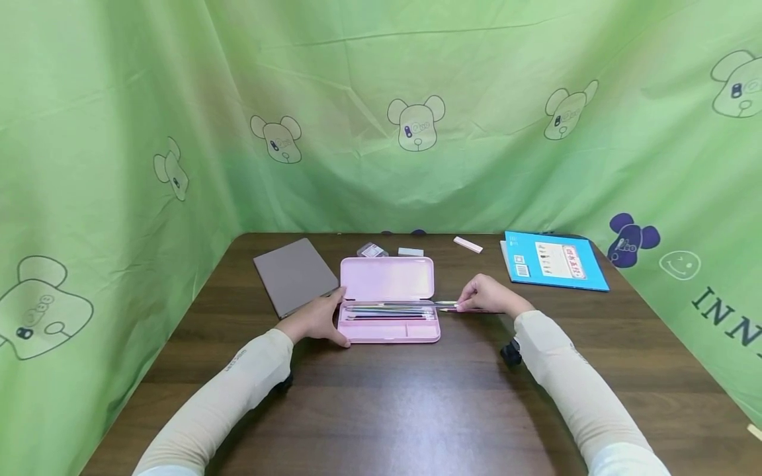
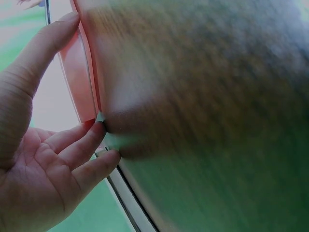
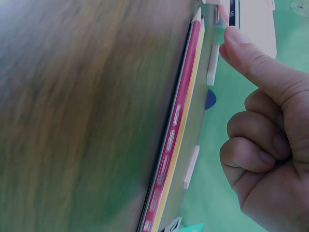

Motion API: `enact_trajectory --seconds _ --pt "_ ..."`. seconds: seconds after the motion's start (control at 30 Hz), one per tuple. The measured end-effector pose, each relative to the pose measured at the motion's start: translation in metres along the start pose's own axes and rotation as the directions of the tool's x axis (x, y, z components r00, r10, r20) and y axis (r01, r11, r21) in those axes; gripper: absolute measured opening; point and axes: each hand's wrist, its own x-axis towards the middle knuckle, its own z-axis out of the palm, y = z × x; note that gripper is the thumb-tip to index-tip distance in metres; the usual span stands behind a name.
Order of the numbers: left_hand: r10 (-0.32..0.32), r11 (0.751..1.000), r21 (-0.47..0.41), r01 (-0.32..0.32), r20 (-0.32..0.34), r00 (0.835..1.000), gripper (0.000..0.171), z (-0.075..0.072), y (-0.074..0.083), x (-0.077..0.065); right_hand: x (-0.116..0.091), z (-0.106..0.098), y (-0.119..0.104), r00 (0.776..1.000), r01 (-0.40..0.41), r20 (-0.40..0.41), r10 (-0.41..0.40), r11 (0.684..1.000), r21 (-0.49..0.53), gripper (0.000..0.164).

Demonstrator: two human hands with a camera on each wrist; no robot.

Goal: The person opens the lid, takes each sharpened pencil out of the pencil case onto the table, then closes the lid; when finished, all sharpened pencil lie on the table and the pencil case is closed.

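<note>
A pink pencil case [image 1: 423, 336] lies with its lid raised, several pencils [image 1: 389, 313] across its tray. My left hand [image 1: 318, 318] holds the case's left end, thumb at the front corner and fingers toward the hinge side; the left wrist view shows the thumb against the pink wall [image 2: 77, 72]. To the right of the case, my right hand [image 1: 485, 294] pinches a dark pencil [image 3: 232, 13] between thumb and forefinger, other fingers curled in. A red pencil [image 3: 186, 87] and a yellow pencil [image 3: 181, 130] lie on the table beside this hand.
On the dark wooden table [image 1: 381, 410], a grey notebook [image 1: 296, 274] lies left of the case. A blue book [image 1: 556, 260] lies at the back right. Behind the lid are a small clear box [image 1: 372, 250] and an eraser [image 1: 411, 252]; a pale pink strip [image 1: 467, 244] lies farther right.
</note>
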Motion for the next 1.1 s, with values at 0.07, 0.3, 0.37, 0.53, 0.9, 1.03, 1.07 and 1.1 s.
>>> enact_trajectory --seconds 0.07,0.3,0.37,0.53,0.9,1.03,1.07,1.1 --pt "-0.005 1.000 -0.004 0.005 0.002 1.000 0.122 0.000 0.000 0.000 -0.003 -0.002 0.003 1.000 0.009 -0.004 -0.009 1.000 -0.004 0.010" --pt "0.004 1.000 0.010 -0.004 -0.013 1.000 0.122 0.000 -0.002 0.001 -0.015 -0.009 0.015 1.000 0.004 0.001 -0.004 1.000 0.001 0.010" --pt "0.010 1.000 0.008 -0.010 -0.015 1.000 0.122 0.001 -0.002 0.001 -0.020 -0.011 0.019 1.000 0.003 0.007 -0.003 1.000 0.011 0.010" --pt "0.016 1.000 0.006 -0.016 -0.013 1.000 0.121 0.001 -0.001 0.000 -0.033 -0.017 0.030 1.000 -0.010 0.023 0.009 0.999 0.034 0.011" --pt "-0.005 1.000 0.008 0.006 -0.008 1.000 0.121 0.000 -0.001 0.000 -0.054 -0.031 0.047 0.996 -0.087 0.029 0.086 0.996 0.025 0.012" --pt "0.003 1.000 0.013 -0.002 -0.012 1.000 0.121 0.001 0.000 -0.001 -0.060 -0.033 0.053 0.996 -0.081 0.038 0.080 0.996 0.023 0.014" --pt "0.004 1.000 0.011 -0.004 -0.012 1.000 0.121 0.000 0.000 0.000 -0.062 -0.033 0.054 0.996 -0.079 0.039 0.078 0.997 0.025 0.014" --pt "0.005 1.000 0.010 -0.005 -0.010 1.000 0.121 0.001 0.000 -0.001 -0.063 -0.034 0.056 0.997 -0.073 0.042 0.072 0.997 0.025 0.015"
